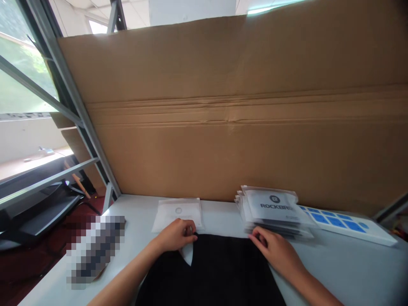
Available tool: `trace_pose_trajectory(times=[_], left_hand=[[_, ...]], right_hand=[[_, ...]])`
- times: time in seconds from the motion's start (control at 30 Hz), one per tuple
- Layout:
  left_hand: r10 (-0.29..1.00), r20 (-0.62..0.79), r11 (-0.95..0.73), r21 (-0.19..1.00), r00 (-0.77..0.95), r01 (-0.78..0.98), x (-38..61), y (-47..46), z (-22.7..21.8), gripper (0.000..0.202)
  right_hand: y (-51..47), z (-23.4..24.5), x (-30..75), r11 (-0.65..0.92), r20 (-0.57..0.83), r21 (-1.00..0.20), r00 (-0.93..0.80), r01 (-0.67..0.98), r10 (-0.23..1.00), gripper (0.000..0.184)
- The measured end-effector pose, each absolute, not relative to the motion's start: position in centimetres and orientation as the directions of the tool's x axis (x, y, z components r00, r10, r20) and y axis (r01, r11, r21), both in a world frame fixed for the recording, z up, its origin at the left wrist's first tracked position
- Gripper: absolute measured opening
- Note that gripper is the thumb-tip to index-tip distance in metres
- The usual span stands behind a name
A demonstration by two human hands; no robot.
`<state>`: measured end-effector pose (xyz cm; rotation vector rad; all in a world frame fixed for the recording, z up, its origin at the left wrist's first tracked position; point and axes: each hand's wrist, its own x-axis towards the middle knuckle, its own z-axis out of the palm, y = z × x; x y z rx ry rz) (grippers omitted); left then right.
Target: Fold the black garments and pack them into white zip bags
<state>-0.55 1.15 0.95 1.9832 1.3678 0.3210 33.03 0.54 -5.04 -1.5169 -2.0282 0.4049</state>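
A piece of black cloth (223, 272) lies spread over the front of the table and runs out of the bottom of the view. My left hand (178, 236) is closed, its thumb and fingers pinching the cloth's far edge near the left corner. A pale pointed patch shows just below those fingertips; I cannot tell whether it is table or something else. At the right end of the same edge, my right hand (272, 246) pinches the cloth. Just beyond that hand sits a stack of clear zip bags (270, 208) with dark lettering. One flat whitish bag (178, 212) lies behind my left hand.
A tall cardboard sheet (242, 157) walls off the back of the white table (360, 272). A white board with blue squares (341, 221) lies at the right, partly behind the stack. A blurred-out object (97, 248) is at the left edge, near a metal frame (79, 114).
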Motion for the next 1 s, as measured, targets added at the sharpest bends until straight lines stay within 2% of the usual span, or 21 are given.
trace_pose_trajectory(times=[0.1, 0.5, 0.77, 1.0], left_hand=[[0.909, -0.146, -0.218, 0.634, 0.391, 0.742, -0.5, 1.1, 0.6, 0.011], [0.878, -0.092, -0.345, 0.560, 0.470, 0.754, -1.3, 1.0, 1.0, 0.024], [0.867, -0.080, -0.341, 0.625, 0.491, 0.703, -2.1, 1.7, 0.5, 0.029], [0.875, 0.035, -0.364, 0.704, 0.482, 0.610, -1.7, 1.3, 0.3, 0.020]], right_hand=[[0.3, -4.5, 33.4, 0.339, 0.251, -0.577, -0.234, 0.743, 0.939, 0.032], [0.0, -4.3, 34.2, 0.322, 0.207, -0.647, -0.248, 0.691, 0.946, 0.027], [-0.1, -3.9, 34.4, 0.313, 0.191, -0.669, -0.250, 0.674, 0.949, 0.028], [-0.6, -3.2, 34.3, 0.337, 0.215, -0.678, -0.262, 0.653, 0.941, 0.027]])
